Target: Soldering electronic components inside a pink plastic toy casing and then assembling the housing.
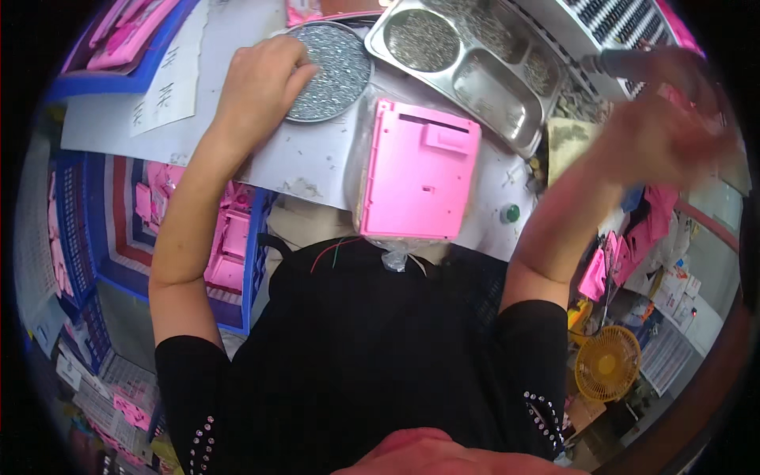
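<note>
From my remote feed, the left hand (265,87) sits at the top, left of centre, fingers curled in over a round dish (317,121) of small silvery metal pieces (340,75); its fingertips are hidden, so I cannot tell whether it has pinched any. The right hand (673,131), blurred at the upper right, seems wrapped around a dark tool (621,63). Just above the centre of the frame, a pink panel (416,182) lies with its broad face up, touched by neither hand.

I judge the panel to be moulded plastic: light, fairly stiff, smooth enough to slip under dry fingers, and liable to scuff or crack if forced. I'd hold it by its two long side edges, keeping off the slot and raised block near its upper edge. The metal pieces should feel hard, nearly weightless and prone to roll, so I'd use a fingertip pinch; the tool probably has some heft, best held around its barrel
</note>
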Demonstrator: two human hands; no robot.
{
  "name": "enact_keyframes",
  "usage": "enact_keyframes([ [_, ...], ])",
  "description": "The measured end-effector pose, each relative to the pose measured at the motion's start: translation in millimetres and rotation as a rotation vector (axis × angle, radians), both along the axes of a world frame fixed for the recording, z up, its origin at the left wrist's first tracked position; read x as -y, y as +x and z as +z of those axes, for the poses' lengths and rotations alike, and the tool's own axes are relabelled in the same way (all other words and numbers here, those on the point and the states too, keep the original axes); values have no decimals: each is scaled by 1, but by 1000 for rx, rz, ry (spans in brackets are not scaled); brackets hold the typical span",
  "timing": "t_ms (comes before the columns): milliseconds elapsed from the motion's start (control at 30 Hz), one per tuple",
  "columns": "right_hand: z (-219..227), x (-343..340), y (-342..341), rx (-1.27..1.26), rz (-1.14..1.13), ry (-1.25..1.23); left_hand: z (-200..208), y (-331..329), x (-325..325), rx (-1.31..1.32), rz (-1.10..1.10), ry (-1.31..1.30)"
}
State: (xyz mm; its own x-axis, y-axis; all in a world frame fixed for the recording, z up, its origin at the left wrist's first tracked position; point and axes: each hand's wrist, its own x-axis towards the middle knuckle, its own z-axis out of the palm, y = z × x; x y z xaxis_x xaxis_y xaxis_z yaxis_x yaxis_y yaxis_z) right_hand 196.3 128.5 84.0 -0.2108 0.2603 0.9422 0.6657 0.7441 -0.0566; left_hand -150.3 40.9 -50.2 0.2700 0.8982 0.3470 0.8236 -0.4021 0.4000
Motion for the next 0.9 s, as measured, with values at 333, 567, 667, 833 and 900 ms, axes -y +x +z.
enact_keyframes([
  [333, -11, -36, 53, -696, 543, -1021, -2, -6, 1, 146, -14, -105],
  [567, -22, 49, 5, -674, 811, -1285, 29, 41, 53, 173, -236, 126],
  [667, -31, 87, -31, -742, 983, -1222, 40, 69, 80, 280, -314, 99],
  [833, -6, 147, -38, -806, 1218, -1070, 42, 98, 90, 366, -379, 80],
  [900, -4, 152, -34, -729, 1187, -1107, 42, 102, 91, 381, -385, 71],
])
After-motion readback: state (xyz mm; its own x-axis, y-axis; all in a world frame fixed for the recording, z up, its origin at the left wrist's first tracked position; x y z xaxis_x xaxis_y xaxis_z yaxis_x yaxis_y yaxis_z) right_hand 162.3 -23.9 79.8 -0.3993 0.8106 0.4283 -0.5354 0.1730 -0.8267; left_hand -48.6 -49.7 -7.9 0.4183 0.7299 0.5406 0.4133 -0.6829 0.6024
